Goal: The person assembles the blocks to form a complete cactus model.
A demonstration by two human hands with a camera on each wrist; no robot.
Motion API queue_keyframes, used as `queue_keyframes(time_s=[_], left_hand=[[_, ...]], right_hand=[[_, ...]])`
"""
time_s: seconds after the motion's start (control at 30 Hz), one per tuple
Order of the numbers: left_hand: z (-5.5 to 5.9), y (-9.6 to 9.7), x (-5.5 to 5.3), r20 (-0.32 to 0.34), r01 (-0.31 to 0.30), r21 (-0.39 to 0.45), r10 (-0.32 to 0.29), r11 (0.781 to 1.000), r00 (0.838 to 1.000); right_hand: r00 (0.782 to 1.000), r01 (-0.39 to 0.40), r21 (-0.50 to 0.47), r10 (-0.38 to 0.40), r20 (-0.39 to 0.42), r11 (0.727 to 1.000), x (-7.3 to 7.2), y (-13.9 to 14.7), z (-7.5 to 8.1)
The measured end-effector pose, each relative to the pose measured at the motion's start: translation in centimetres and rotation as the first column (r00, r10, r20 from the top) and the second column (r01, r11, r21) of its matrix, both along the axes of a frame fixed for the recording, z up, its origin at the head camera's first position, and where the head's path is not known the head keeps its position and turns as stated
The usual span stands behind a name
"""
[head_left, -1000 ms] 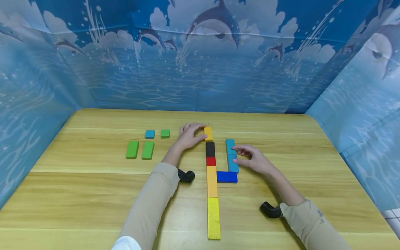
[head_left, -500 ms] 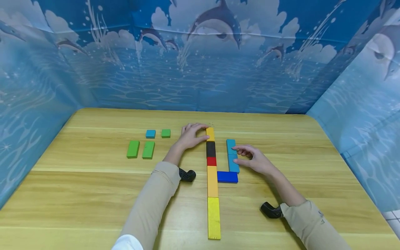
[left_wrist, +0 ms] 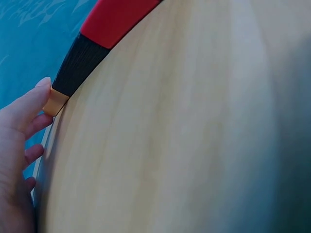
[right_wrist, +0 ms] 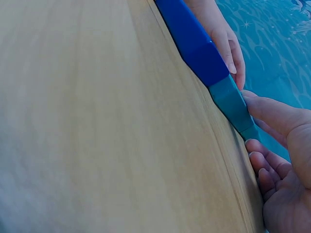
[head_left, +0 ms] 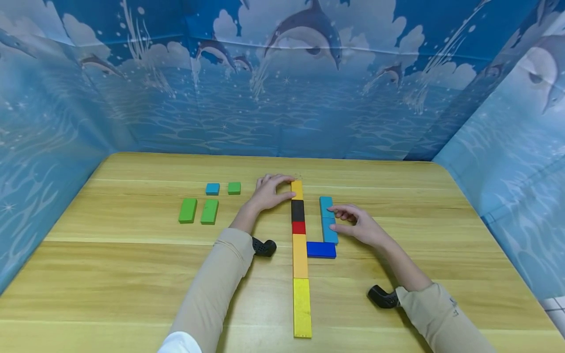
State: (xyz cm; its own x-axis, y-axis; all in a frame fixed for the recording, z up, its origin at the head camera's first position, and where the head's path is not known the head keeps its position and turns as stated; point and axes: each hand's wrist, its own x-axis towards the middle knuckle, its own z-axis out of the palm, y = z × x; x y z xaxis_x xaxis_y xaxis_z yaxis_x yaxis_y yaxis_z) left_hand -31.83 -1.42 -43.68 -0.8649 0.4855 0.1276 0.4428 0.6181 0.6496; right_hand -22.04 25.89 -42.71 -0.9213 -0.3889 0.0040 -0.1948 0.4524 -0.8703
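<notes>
My left hand (head_left: 270, 192) pinches a small orange block (head_left: 297, 189) between thumb and index finger, at the far end of a straight row. In the left wrist view, thumb and fingertips meet the orange block (left_wrist: 56, 101) beside the black block (left_wrist: 80, 64). Behind it in the row come the black block (head_left: 297, 211), a red block (head_left: 298, 228), a light orange block (head_left: 299, 256) and a long yellow block (head_left: 302, 308). My right hand (head_left: 356, 224) touches two light blue blocks (head_left: 326, 207) laid end to end, thumb and index apart. A dark blue block (head_left: 321, 250) joins them to the row.
On the left lie two green blocks (head_left: 188, 211), a smaller green block (head_left: 234, 188) and a small blue block (head_left: 213, 189). The wooden table (head_left: 110, 279) ends at a dolphin-print curtain (head_left: 220, 113). Black devices (head_left: 382, 297) sit at both wrists.
The orange block has come slightly nearer and now lines up against the black block, my left hand moving with it. My right hand stays at the light blue blocks.
</notes>
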Motion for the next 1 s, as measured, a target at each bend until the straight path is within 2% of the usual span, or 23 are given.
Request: queue_keyframes(time_s=[0.43, 0.5, 0.6, 0.77, 1.0], left_hand=[[0.2, 0.1, 0.0, 0.005, 0.001, -0.010, -0.001, 1.000, 1.000], [0.1, 0.1, 0.0, 0.012, -0.008, 0.017, 0.008, 1.000, 1.000], [0.1, -0.1, 0.1, 0.018, -0.029, 0.104, 0.027, 0.994, 0.999], [0.2, -1.0, 0.5, -0.036, -0.071, 0.201, 0.080, 0.977, 0.996], [1.2, -3.8, 1.2, -0.098, -0.135, 0.199, 0.157, 0.971, 0.983]], right_hand=[[1.000, 0.003, 0.003, -0.003, -0.003, 1.000, -0.1, 0.1, 0.0], [1.000, 0.004, 0.008, -0.004, -0.004, 1.000, -0.1, 0.1, 0.0], [1.000, 0.004, 0.016, -0.004, -0.006, 1.000, -0.1, 0.1, -0.1], [1.000, 0.004, 0.016, -0.004, -0.008, 1.000, -0.1, 0.1, -0.3], [1.000, 0.002, 0.010, -0.002, -0.006, 1.000, 0.0, 0.0, -0.2]])
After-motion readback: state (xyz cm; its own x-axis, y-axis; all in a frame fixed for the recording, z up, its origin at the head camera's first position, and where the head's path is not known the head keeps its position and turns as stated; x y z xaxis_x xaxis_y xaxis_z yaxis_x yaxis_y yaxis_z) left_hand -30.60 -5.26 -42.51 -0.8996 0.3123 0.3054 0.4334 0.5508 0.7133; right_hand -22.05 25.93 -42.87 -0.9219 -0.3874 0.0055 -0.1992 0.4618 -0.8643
